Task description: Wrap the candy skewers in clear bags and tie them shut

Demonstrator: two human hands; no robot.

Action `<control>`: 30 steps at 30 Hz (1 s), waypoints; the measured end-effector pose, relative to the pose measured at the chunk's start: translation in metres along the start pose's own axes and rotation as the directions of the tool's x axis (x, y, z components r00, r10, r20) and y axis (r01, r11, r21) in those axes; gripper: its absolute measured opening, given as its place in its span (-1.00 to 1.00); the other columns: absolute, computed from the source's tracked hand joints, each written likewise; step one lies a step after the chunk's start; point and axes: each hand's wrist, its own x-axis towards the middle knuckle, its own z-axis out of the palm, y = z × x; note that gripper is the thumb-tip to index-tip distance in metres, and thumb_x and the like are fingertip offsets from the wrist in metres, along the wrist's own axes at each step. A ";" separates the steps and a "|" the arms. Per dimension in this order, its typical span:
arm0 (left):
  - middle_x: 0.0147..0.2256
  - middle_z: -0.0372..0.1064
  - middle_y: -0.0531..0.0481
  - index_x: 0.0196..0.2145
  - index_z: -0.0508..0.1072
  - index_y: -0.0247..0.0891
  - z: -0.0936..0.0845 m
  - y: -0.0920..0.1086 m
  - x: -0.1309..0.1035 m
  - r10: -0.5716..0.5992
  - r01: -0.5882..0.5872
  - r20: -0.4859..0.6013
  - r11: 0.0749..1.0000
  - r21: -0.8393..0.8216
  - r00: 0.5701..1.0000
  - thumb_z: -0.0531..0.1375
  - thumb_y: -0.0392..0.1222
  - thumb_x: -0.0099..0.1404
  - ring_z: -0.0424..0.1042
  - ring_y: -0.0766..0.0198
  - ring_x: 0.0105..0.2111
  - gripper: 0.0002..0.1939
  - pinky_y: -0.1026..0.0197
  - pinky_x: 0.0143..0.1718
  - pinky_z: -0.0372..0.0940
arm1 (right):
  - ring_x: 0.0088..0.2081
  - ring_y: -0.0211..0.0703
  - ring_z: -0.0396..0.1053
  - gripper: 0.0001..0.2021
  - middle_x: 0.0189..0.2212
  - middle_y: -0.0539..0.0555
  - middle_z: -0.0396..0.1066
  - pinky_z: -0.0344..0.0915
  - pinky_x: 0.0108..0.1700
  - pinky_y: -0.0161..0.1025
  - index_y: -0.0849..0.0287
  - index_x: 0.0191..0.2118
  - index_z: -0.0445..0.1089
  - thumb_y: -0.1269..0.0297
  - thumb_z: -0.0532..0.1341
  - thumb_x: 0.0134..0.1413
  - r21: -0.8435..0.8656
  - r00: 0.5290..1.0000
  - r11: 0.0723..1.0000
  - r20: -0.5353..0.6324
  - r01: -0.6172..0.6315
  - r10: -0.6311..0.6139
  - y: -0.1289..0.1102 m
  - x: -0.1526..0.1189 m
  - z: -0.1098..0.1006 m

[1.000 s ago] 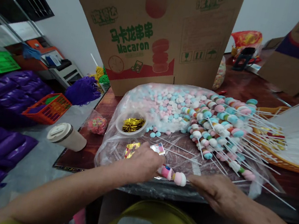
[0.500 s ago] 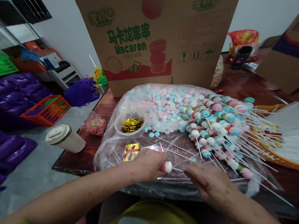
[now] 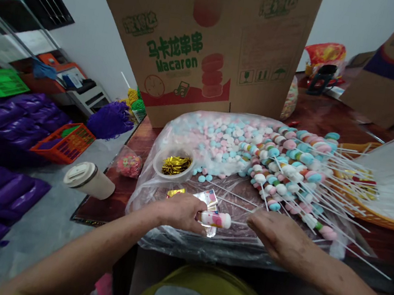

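My left hand [image 3: 181,212] is closed around a marshmallow skewer [image 3: 222,220], whose pink-and-white end and printed wrapping stick out past the fingers. From that end a white stick [image 3: 239,223] runs right to the fingertips of my right hand [image 3: 276,235], which are pinched at it. Beneath my left hand lie shiny printed wrappers [image 3: 207,198] and a gold card [image 3: 175,192], both partly covered. Just beyond are two loose sticks [image 3: 232,193] on a clear plastic sheet [image 3: 149,210]. Finished-looking marshmallow skewers [image 3: 290,172] are piled above my right hand.
Loose pastel marshmallows [image 3: 228,137] spread behind, beside a bowl of gold ties [image 3: 175,164]. A large carton [image 3: 192,82] stands at the back. An orange basket [image 3: 376,216] holds white sticks at right. A lidded cup [image 3: 90,180] and a candy bag [image 3: 130,164] sit at the left edge.
More of the skewer and its printed wrapping now shows out of my left hand. My right hand has turned and its fingers have closed at the stick. The view has shifted slightly.
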 end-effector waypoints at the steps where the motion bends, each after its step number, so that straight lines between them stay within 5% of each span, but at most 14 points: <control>1: -0.48 0.42 0.04 -0.38 0.44 -0.21 0.004 -0.001 -0.001 -0.036 0.040 -0.085 0.998 0.049 0.996 0.17 0.09 0.08 0.38 0.25 -0.48 -0.69 0.32 -0.54 0.06 | -0.46 -0.18 0.26 -0.83 -0.50 0.07 0.34 0.07 -0.41 -0.28 0.18 -0.40 0.24 0.54 -0.03 0.03 0.013 0.999 1.000 0.042 -0.014 0.013 0.000 -0.001 -0.003; 4: -0.50 0.44 -0.02 -0.43 0.44 -0.25 0.022 -0.003 -0.002 -0.035 0.112 -0.356 0.974 0.197 0.934 0.14 0.10 0.13 0.39 0.23 -0.49 -0.67 0.27 -0.47 0.09 | -0.47 -0.22 0.25 -0.81 -0.52 0.04 0.33 0.05 -0.42 -0.31 0.16 -0.42 0.20 0.47 -0.06 0.13 0.106 0.990 0.990 0.115 -0.090 0.078 -0.002 -0.003 -0.009; 7: -0.56 0.42 -0.02 -0.51 0.42 -0.27 0.034 -0.004 -0.002 0.058 0.095 -0.502 0.957 0.274 0.863 0.12 0.17 0.14 0.38 0.25 -0.52 -0.59 0.24 -0.42 0.12 | -0.51 -0.27 0.21 -0.75 -0.56 0.00 0.28 0.04 -0.44 -0.33 0.15 -0.47 0.15 0.35 -0.10 0.22 0.202 0.983 0.968 0.139 -0.145 0.119 -0.005 -0.001 -0.014; 13: -0.62 0.37 0.01 -0.55 0.40 -0.26 0.034 -0.003 -0.001 0.192 -0.035 -0.531 0.956 0.293 0.825 0.12 0.28 0.08 0.35 0.29 -0.57 -0.51 0.27 -0.50 0.07 | -0.49 -0.26 0.23 -0.78 -0.55 0.00 0.30 0.05 -0.43 -0.32 0.16 -0.46 0.18 0.40 -0.08 0.17 0.205 0.989 0.973 0.124 -0.104 0.080 -0.006 0.000 -0.018; 17: -0.62 0.34 0.03 -0.57 0.39 -0.27 0.034 -0.007 -0.003 0.193 -0.019 -0.661 0.965 0.262 0.725 0.08 0.29 0.11 0.33 0.31 -0.57 -0.48 0.27 -0.50 0.09 | -0.52 -0.26 0.20 -0.78 -0.57 0.00 0.27 0.00 -0.46 -0.30 0.16 -0.46 0.18 0.37 -0.08 0.20 0.164 0.992 0.978 0.042 -0.126 0.121 -0.001 -0.006 -0.019; 21: -0.65 0.30 0.00 -0.59 0.38 -0.28 0.036 -0.010 -0.007 0.165 0.097 -0.746 0.951 0.294 0.645 0.02 0.35 0.11 0.32 0.29 -0.57 -0.42 0.24 -0.50 0.09 | -0.53 -0.31 0.16 -0.75 -0.57 -0.02 0.24 0.01 -0.45 -0.31 0.16 -0.48 0.14 0.33 -0.08 0.23 0.247 0.990 0.960 0.084 -0.131 0.114 -0.001 -0.012 -0.023; 23: -0.64 0.32 -0.01 -0.59 0.38 -0.28 0.036 -0.009 -0.009 0.157 0.102 -0.718 0.948 0.303 0.678 0.03 0.36 0.08 0.33 0.28 -0.55 -0.41 0.24 -0.48 0.09 | -0.52 -0.33 0.16 -0.73 -0.57 -0.03 0.23 0.03 -0.44 -0.33 0.17 -0.49 0.12 0.30 -0.09 0.25 0.303 0.987 0.942 0.110 -0.147 0.119 -0.004 -0.012 -0.027; 26: -0.55 0.40 0.00 -0.49 0.41 -0.27 0.034 -0.002 -0.009 0.152 0.008 -0.606 0.967 0.253 0.781 0.11 0.31 0.05 0.37 0.27 -0.50 -0.48 0.26 -0.45 0.09 | -0.50 -0.32 0.17 -0.74 -0.56 -0.03 0.23 0.03 -0.43 -0.33 0.17 -0.48 0.11 0.30 -0.09 0.25 0.303 0.989 0.943 0.105 -0.136 0.109 -0.007 -0.011 -0.033; 30: -0.51 0.41 0.10 -0.38 0.43 -0.23 0.027 0.011 -0.005 0.098 -0.105 -0.413 0.994 0.005 0.906 0.18 0.12 0.11 0.34 0.36 -0.51 -0.66 0.35 -0.50 0.05 | -0.54 -0.32 0.16 -0.78 -0.58 -0.03 0.25 -0.02 -0.48 -0.32 0.15 -0.49 0.12 0.38 -0.05 0.19 0.234 0.998 0.971 0.059 -0.043 0.030 -0.009 -0.009 -0.044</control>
